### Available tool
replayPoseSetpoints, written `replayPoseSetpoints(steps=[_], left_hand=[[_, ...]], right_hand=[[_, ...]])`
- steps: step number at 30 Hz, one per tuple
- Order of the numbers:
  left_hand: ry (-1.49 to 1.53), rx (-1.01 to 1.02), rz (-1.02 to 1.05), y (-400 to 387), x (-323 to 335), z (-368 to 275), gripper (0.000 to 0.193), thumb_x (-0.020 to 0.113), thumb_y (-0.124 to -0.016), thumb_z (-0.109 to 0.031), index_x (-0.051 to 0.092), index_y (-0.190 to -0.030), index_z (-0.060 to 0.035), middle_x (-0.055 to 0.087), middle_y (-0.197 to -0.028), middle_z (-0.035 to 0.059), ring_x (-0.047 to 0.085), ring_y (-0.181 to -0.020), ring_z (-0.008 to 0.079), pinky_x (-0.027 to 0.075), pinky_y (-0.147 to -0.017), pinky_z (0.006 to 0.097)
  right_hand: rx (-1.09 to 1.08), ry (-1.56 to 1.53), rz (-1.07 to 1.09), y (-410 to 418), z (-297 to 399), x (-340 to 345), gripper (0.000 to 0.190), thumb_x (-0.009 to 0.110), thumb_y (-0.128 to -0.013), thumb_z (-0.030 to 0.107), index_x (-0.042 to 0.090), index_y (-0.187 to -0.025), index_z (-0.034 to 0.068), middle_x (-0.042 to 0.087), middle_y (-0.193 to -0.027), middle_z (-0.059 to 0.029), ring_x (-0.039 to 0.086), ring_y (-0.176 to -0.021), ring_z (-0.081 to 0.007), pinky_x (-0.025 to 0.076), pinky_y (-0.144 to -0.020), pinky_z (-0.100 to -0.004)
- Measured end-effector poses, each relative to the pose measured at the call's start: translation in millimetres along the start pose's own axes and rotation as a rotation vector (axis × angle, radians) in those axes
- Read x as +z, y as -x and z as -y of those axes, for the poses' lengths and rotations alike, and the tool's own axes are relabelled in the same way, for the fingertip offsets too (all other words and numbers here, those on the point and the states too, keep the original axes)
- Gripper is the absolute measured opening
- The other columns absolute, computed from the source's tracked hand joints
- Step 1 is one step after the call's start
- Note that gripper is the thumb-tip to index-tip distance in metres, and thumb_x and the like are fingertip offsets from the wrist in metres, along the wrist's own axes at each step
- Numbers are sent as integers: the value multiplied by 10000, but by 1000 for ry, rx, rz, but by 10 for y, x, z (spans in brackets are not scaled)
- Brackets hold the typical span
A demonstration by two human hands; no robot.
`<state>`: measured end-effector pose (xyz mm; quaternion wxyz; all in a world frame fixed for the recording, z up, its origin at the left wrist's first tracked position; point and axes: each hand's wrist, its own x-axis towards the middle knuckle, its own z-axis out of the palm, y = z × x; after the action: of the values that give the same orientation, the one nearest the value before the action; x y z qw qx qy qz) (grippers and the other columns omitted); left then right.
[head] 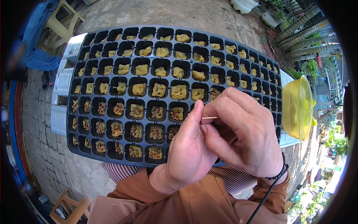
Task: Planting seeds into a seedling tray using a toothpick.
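Note:
A black plastic seedling tray (128,96) lies before me, its cells holding pieces of yellowish sponge-like growing medium (159,90). Small reddish-brown seeds (136,111) lie on the pieces in the three rows nearest me, and a few on pieces farther up. My right hand (240,128) pinches a thin wooden stick (209,118) between thumb and forefinger, over the tray's near right part. Close against it, my left hand (190,148) is turned palm inward with its thumb raised near the stick's tip. Its palm and fingers are mostly hidden, so whether it holds anything does not show.
The tray rests on a white slatted surface (59,119). A translucent yellow plastic basin (297,109) stands at its right end. A tan plastic stool (60,26) is at upper left, another stool (72,208) at lower left. A person's jeans-clad leg (42,57) shows at left. A black cable (267,194) runs from my right wrist.

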<state>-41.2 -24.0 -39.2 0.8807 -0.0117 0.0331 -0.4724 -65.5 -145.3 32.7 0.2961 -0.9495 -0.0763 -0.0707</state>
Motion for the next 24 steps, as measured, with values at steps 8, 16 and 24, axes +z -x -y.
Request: replayPoseSetpoints(steps=[8,16,24], left_hand=[[1,193,-59,46,244,-204,588,162,-1070,-313,163,-1503,85,192,-1574,262,185,-1470,389,166,-1232,478],[34,567,80,108,357,-420,578,146,-1059,-229,-7,-1506,103,-34,-1597,275,-49,-1494,373,-1,-1251,468],[63,515,69,68,293,-413,577,145,-1062,-240,18,-1506,106,8,-1594,283,-19,-1493,379,21,-1252,472]], right_hand=[[152,-189,-236,-99,-109,-177,48,622,-870,-8,582,-896,-9,529,-895,-14,477,-754,-63,377,-656,-195],[57,29,-73,-176,-354,2,83,645,-854,-9,603,-922,18,553,-819,-72,568,-738,-190,451,-667,-283],[28,127,-48,-189,-385,136,104,683,-843,55,622,-924,31,584,-829,-111,609,-779,-305,482,-669,-363]])
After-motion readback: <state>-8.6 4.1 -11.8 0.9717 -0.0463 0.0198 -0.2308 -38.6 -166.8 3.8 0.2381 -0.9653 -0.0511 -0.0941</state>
